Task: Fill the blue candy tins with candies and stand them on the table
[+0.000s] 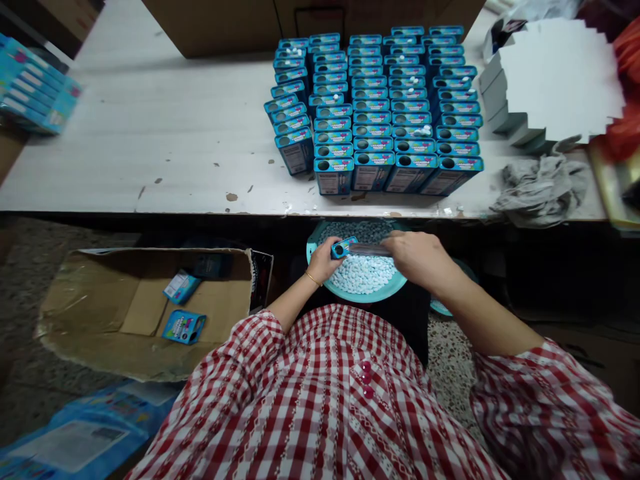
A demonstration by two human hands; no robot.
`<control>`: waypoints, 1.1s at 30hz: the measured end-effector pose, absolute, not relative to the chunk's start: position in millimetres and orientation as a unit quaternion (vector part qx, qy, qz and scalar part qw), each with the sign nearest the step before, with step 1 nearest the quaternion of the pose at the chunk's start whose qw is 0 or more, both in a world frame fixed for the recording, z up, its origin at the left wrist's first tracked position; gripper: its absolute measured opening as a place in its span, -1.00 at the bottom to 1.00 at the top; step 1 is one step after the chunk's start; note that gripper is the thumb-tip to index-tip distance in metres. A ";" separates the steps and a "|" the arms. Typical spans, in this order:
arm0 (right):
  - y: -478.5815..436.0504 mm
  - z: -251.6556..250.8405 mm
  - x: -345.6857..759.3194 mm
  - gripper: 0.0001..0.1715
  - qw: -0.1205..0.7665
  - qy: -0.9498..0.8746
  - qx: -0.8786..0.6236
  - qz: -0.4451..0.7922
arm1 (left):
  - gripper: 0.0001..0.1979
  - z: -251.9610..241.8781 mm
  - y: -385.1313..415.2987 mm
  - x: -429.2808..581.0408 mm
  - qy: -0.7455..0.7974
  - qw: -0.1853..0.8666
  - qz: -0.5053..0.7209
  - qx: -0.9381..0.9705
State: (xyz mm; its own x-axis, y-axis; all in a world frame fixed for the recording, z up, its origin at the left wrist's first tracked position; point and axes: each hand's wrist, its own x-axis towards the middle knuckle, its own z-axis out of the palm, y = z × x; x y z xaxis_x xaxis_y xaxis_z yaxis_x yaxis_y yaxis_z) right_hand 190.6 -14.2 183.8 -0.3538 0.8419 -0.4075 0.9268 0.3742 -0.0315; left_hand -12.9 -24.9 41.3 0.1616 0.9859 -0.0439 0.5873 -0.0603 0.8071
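Observation:
My left hand (321,262) is closed around a small blue tin (344,247), tilted over a turquoise basin (375,296). White pellet-like candies (363,275) fill the basin. From the other side, my right hand (419,260) grips a see-through scoop (369,249), smeared by motion, whose tip reaches the tin's opening. Whether candies lie in the scoop is too blurred to tell. Rows of upright blue tins (373,160) stand on the white table beyond the basin, with a few white candies on some tops.
To the left, an open cardboard box (145,307) holds a few blue packs. A large carton (310,27) stands at the table's back. Stacked white card (560,80) and a crumpled grey cloth (543,187) lie at right. Blue packs (37,87) sit far left.

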 end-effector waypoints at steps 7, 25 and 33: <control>-25.6 54.6 214.7 -0.52 0.135 0.746 0.619 -0.207 | -0.57 38.1 -37.5 -46.4 0.644 0.374 0.402 0.533; -20.8 35.5 223.2 -0.62 -0.160 0.639 0.561 -0.502 | -0.61 34.3 -26.7 -46.5 0.645 0.353 0.387 0.556; -2.6 135.2 194.9 -0.61 0.044 0.787 0.520 -0.328 | -0.59 32.5 -26.0 -18.1 0.603 0.328 0.284 0.669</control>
